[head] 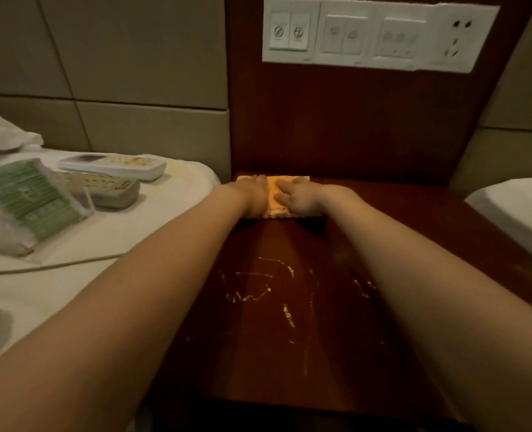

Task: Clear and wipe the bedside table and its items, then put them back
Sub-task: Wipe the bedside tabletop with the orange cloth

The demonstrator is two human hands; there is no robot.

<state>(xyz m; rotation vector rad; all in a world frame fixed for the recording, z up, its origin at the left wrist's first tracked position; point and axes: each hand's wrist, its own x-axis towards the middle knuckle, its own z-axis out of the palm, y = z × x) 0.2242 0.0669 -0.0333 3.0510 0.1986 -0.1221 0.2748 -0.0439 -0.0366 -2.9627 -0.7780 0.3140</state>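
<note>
Together, left hand [253,198] and right hand [300,199] press one orange cloth [272,194] with flat fingers [285,186] onto one table [289,322].

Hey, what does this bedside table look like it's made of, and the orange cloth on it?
Bedside table: dark reddish wood or veneer, seemingly lacquered, judging by its glossy streak and pale scratches. Orange cloth: soft textile, maybe microfibre or sponge cloth; its pale edge looks nubbly, though blurred.

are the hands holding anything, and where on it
Nothing is gripped: left hand and right hand press flat on the orange cloth, one on each side, at the back of the bedside table.
</note>
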